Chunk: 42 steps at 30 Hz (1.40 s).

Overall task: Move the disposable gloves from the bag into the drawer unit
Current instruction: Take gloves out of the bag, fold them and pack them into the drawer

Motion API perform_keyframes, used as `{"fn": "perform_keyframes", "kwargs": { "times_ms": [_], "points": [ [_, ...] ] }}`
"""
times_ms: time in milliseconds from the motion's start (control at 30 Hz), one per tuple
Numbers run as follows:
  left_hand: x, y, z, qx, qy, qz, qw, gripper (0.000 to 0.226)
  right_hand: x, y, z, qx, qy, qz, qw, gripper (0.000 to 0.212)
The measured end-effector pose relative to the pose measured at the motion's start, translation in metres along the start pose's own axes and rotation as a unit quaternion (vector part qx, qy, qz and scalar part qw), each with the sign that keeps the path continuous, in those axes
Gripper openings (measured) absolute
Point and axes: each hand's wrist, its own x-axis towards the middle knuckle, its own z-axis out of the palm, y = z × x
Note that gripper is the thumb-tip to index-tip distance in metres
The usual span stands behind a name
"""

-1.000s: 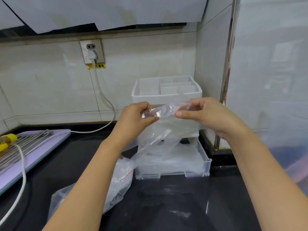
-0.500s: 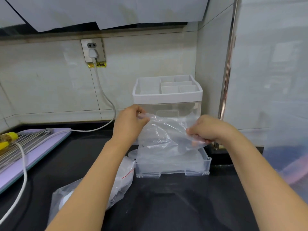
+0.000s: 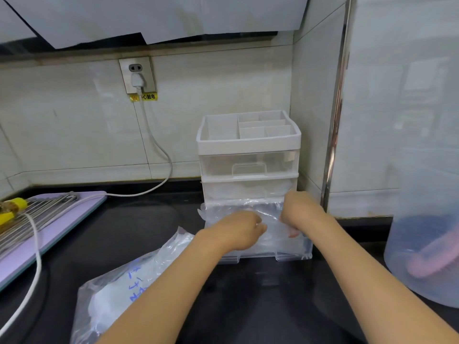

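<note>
glove [image 3: 271,212] between left grip [image 3: 239,228], right grip [image 3: 299,212]

Showing left forearm [image 3: 173,284] and right forearm [image 3: 360,269] bare along all of their visible length; leaving left grip [image 3: 242,228] and right grip [image 3: 301,212] bare likewise.

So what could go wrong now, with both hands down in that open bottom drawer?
The filmy gloves spill over the open drawer's back-left corner, so they may jam when it slides shut. The left hand and right hand grip springy film that could puff back up once released. The bag lies under the left forearm and might get swept along.
</note>
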Motion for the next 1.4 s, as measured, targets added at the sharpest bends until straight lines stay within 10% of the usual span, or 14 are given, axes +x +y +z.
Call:
{"fn": "perform_keyframes", "kwargs": {
  "times_ms": [267,433,633,933,1400],
  "points": [
    [0.002,-0.006,0.004,-0.041,-0.101,-0.047,0.993,0.054,-0.006,-0.008,-0.007,0.004,0.226,-0.099,0.969,0.018],
    [0.005,-0.008,0.005,-0.043,-0.124,-0.053,0.99,0.052,-0.011,-0.026,-0.002,0.165,0.019,-0.181,0.969,0.03],
    [0.01,-0.013,0.009,-0.035,-0.14,-0.056,0.988,0.052,0.005,-0.024,0.023,0.094,-0.116,-0.127,0.981,0.029],
    [0.008,-0.016,-0.002,0.004,-0.076,-0.148,0.986,0.052,0.008,-0.017,0.028,-0.055,-0.086,-0.07,0.992,0.024],
    [-0.055,-0.015,-0.061,-0.148,0.102,-0.051,0.982,0.032,0.005,-0.017,0.018,0.11,0.057,-0.118,0.985,0.026]
  ]
}}
